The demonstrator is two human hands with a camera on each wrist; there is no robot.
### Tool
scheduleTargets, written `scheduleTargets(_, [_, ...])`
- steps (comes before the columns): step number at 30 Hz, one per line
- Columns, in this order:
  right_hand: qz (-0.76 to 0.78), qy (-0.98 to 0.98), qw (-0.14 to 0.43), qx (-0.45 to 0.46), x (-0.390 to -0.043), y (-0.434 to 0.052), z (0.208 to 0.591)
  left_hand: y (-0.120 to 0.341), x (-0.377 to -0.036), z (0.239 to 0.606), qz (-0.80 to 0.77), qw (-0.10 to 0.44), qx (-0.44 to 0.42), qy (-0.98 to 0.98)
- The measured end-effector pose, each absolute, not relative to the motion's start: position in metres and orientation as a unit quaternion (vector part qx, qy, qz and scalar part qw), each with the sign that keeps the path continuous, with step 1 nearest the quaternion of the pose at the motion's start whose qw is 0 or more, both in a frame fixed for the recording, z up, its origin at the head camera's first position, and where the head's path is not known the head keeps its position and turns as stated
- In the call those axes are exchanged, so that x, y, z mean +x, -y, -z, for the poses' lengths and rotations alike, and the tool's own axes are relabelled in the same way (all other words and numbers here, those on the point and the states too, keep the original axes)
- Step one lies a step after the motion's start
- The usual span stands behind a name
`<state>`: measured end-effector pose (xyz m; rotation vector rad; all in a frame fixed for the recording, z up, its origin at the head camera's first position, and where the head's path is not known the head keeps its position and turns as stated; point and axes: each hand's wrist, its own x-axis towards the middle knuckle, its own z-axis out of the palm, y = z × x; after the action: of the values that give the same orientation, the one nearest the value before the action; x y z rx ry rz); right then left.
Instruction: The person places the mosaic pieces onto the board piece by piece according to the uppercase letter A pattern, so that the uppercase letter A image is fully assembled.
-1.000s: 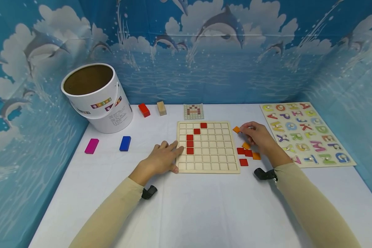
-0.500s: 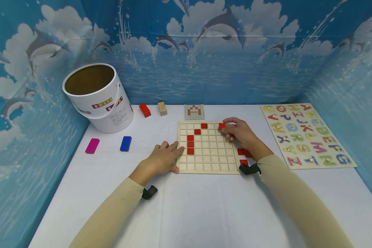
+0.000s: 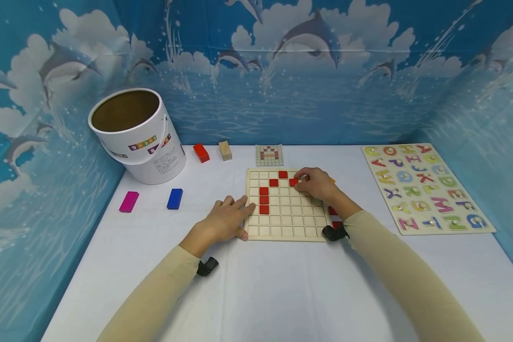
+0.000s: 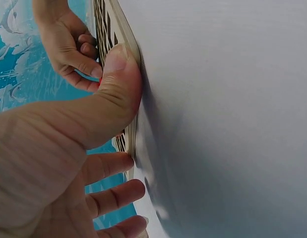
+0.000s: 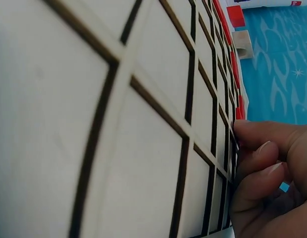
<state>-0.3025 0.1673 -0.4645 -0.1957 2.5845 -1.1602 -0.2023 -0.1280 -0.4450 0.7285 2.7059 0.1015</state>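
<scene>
A wooden grid board (image 3: 286, 221) lies on the table with several red tiles (image 3: 263, 200) set in its squares. My left hand (image 3: 226, 217) rests at the board's left edge, fingers spread and fairly straight. In the left wrist view, its thumb (image 4: 116, 94) presses on the board's rim. My right hand (image 3: 318, 184) is over the upper part of the board, its thumb and index finger pinching a red square tile (image 3: 293, 182) at one of the squares. In the right wrist view the fingertips partly hide the grid.
Red tiles (image 3: 337, 224) lie right of the board, partly hidden by the right arm. A pattern card (image 3: 269, 155) sits behind it. An alphabet board (image 3: 427, 190) is at the right. A white bucket (image 3: 154, 161) and red, wooden, blue (image 3: 175, 199) and pink blocks stand left.
My right hand has moved left from the loose tiles beside the board to over its upper squares, bringing a red tile. My left hand has stayed at the board's edge.
</scene>
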Motion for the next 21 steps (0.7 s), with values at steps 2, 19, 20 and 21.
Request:
scheduleTargets(2, [0.392, -0.905, 0.150, -0.075, -0.301, -0.167, 0.463, 0.128, -0.202, 0.445, -0.035, 0.168, 0.257, -0.951])
scheduleTargets(19, [0.462, -0.874, 0.151, 0.000, -0.252, -0.238, 0.436, 0.129, -0.202, 0.446, -0.049, 0.169, 0.250, -0.952])
scheduleTargets(20, [0.462, -0.873, 0.154, 0.004, -0.247, -0.244, 0.436, 0.129, -0.202, 0.446, -0.050, 0.169, 0.251, -0.952])
scheduleTargets(21, [0.458, -0.875, 0.158, 0.004, -0.242, -0.250, 0.436, 0.129, -0.202, 0.445, -0.049, 0.168, 0.251, -0.952])
